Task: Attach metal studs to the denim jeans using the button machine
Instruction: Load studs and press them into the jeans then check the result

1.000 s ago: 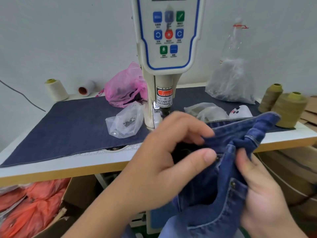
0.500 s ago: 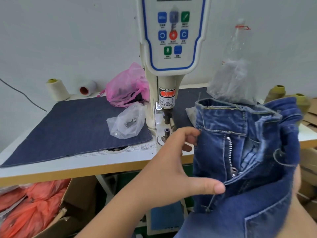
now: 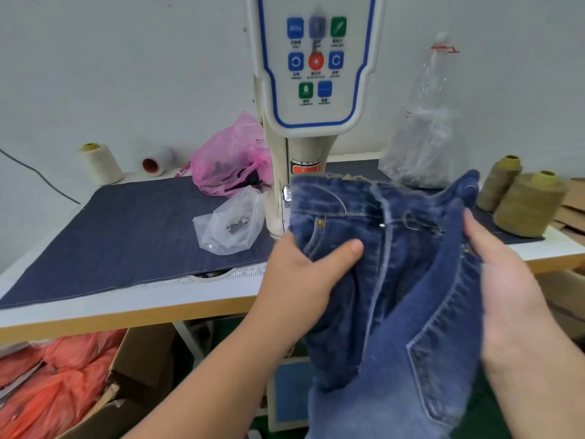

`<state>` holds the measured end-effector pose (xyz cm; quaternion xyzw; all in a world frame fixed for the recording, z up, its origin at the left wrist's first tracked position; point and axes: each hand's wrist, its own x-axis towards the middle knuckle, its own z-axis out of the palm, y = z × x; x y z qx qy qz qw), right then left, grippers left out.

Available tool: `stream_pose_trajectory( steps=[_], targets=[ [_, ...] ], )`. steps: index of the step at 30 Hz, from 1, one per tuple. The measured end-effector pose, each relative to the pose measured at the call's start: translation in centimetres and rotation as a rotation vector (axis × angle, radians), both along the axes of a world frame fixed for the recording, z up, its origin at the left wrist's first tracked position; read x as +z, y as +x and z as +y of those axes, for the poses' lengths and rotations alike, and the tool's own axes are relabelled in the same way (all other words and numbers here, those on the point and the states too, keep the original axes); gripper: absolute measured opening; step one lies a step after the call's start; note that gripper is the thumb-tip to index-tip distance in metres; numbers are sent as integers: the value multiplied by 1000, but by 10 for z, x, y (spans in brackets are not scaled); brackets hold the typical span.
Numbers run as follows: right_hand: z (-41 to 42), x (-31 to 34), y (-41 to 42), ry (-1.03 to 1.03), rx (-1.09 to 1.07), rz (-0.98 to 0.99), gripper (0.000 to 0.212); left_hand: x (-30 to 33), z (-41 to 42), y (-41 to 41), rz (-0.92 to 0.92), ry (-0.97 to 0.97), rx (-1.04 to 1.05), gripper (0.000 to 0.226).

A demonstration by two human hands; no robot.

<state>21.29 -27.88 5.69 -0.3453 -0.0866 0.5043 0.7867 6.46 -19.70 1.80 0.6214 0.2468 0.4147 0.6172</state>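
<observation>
Blue denim jeans (image 3: 395, 280) hang in front of the table edge, waistband up, covering the lower part of the button machine (image 3: 313, 90). My left hand (image 3: 304, 274) grips the cloth near the front pocket, thumb on top, just below a brass stud (image 3: 320, 222). A second, silver stud (image 3: 382, 225) shows near the fly. My right hand (image 3: 506, 280) holds the jeans' right side, fingers behind a fold by the back pocket. The machine's punch and die are hidden behind the denim.
A clear bag of metal parts (image 3: 232, 223) lies on the dark denim mat (image 3: 126, 236) left of the machine, with a pink bag (image 3: 231, 160) behind. Thread cones (image 3: 528, 204) stand at the right, a large clear bag (image 3: 424, 144) at the back. A cardboard box with orange bags (image 3: 57, 388) sits below.
The jeans have been turned from the open zipper side to the pocket side and spread wider. My left hand went from open beside the cloth to gripping it; the right hand came into view.
</observation>
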Motion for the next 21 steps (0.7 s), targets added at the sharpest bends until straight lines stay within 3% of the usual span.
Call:
stream_pose_trajectory(
  steps=[1,2,4,7,11,14,17,21],
  targets=[
    [-7,-30,-21,-50,-70,-85,49,5,0,3,-34,-25,37,30],
    [-17,-32,-13,-11,-25,-318,48,10,0,6,-71,-39,56,27],
    [-24,-34,-21,-21,-105,-483,52,21,-2,11,-161,-50,90,25],
    [-37,-37,-25,-13,-112,-812,80,33,-5,16,-294,-46,159,28],
    [-50,-53,-56,154,57,-955,113,30,-16,22,-335,-73,102,39],
    [-46,-52,-57,162,71,-974,123,27,-31,23,-415,22,-117,43],
    [-40,-46,-43,259,-26,-925,106,27,-26,17,-453,-85,-332,42],
    [-42,-34,-30,259,-32,-630,55,37,-20,6,-196,164,-328,27]
  ],
)
